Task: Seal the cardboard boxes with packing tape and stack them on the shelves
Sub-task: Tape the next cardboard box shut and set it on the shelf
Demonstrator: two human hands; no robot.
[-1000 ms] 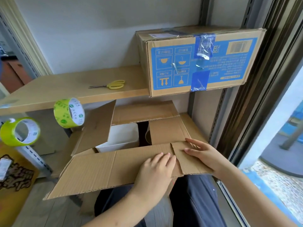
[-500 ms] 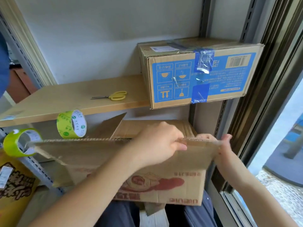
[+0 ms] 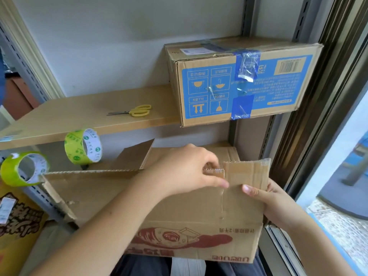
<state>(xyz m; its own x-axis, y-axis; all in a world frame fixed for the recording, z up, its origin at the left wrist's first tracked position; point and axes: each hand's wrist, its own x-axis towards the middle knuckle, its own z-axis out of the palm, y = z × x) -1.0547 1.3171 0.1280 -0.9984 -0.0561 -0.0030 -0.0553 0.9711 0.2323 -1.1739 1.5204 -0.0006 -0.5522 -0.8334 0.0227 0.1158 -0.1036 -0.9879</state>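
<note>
An unsealed brown cardboard box [image 3: 191, 222] with red print rests against my lap, its flaps standing up. My left hand [image 3: 185, 172] grips the top edge of the long front flap, fingers curled over it. My right hand [image 3: 272, 202] holds the short right flap [image 3: 247, 174] upright, thumb on its front face. Two rolls of green packing tape, one [image 3: 83, 146] nearer the box and another [image 3: 23, 168] at the far left, hang at the left below the shelf [image 3: 79, 114]. A sealed box with blue print [image 3: 243, 80] and blue tape sits on the shelf at the right.
Yellow-handled scissors [image 3: 133, 111] lie on the shelf left of the sealed box. A yellow printed carton [image 3: 14, 222] stands at the lower left. Metal shelf uprights run along the wall, and a dark window frame [image 3: 310, 126] borders the right side.
The front flap, lying flat a second ago, now stands upright. My left hand moved up to grip its top edge, and my right hand has raised the short right flap.
</note>
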